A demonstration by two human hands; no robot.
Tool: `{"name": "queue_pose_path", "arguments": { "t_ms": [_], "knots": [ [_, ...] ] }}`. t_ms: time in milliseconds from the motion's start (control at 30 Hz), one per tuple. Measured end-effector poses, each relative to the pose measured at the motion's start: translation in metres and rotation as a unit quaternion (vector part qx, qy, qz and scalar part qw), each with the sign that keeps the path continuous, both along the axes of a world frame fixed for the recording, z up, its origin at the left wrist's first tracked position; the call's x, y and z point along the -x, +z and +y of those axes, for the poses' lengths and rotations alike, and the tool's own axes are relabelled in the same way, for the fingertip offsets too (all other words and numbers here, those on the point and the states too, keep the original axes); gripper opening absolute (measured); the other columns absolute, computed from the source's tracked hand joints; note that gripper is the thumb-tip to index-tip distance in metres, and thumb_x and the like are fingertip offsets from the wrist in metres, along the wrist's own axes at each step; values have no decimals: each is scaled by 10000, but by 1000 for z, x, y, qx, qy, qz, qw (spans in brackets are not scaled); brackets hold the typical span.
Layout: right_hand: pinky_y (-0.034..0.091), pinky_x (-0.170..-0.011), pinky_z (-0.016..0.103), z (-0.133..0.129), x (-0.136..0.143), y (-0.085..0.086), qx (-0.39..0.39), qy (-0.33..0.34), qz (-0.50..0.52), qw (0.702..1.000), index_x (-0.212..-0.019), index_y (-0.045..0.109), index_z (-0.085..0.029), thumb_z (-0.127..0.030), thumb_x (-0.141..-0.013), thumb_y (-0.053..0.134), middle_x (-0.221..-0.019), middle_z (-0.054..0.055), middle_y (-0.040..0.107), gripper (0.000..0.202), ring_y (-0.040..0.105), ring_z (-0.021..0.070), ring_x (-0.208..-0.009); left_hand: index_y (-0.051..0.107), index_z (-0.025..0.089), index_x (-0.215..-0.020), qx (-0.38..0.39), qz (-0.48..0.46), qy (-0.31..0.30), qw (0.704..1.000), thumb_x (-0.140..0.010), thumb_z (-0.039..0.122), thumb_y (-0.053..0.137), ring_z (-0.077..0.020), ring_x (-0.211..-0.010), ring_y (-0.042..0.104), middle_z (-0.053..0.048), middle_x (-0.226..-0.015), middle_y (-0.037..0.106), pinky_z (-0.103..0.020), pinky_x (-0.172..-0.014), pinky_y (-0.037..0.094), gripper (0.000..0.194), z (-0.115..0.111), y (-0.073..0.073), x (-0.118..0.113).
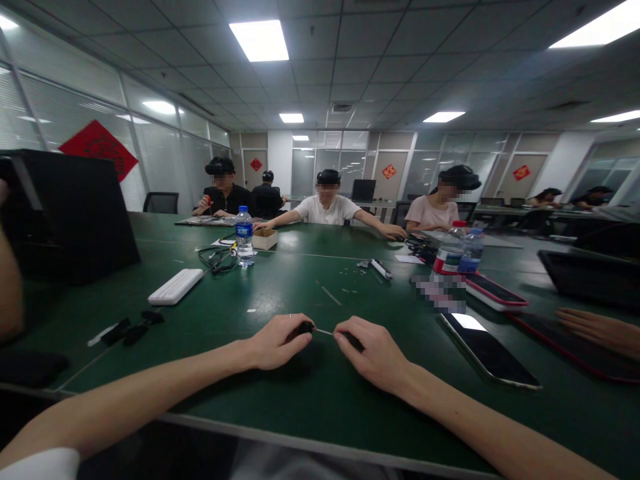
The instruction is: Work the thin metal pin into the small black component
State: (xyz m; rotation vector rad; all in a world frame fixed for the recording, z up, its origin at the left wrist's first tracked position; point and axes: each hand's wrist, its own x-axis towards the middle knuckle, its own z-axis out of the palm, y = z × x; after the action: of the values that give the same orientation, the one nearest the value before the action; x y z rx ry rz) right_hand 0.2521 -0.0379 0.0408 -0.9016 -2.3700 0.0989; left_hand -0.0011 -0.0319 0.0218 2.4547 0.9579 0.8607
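Head view: clamping black part between fingers of left hand, thin tool between those of right hand, seemingly aligning tip, next needing steady aim.

Tabletop is smooth, semi-glossy; rod, metallic; box at the rod's eleven o'clock, matt cardboard; phone at its three o'clock, glossy-screened.

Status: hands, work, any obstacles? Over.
Left hand gripping small black object. Right hand gripping dark piece. Thin silvery shaft between them. Flat black phone rightward, not blocking.
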Motion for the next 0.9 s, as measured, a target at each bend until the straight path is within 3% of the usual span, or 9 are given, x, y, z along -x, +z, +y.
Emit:
{"name": "queue_pose_path", "arguments": {
  "t_ms": [267,533,900],
  "knots": [
    [501,-689,288,2,0,-3,3,-7,-14,1000,-972,687,-169,-288,-990,479,-919,74,695,240,641,180,-795,580,161,-1266,12,15,-4,1000,-987,302,469,-172,-782,612,-52,-955,683,-266,-710,461,332,2,-3,1],
    [503,-717,301,4,-1,-4,11,-15,-13,1000,-986,679,-182,-303,-992,483,-931,65,691,231,640,183,-810,351,155,-1490,7,20,-16,1000,-1034,348,379,-222,-960,631,-97,-1109,663,-333,-858,462,496,3,-7,2],
    [498,-722,310,4,0,-4,31,-28,-20,999,-998,681,-182,-310,-991,491,-929,57,687,229,635,186,-812,531,163,-1237,13,10,-13,1000,-1014,336,428,-182,-835,615,-52,-986,659,-289,-782,465,300,2,-3,1]
  ]
}}
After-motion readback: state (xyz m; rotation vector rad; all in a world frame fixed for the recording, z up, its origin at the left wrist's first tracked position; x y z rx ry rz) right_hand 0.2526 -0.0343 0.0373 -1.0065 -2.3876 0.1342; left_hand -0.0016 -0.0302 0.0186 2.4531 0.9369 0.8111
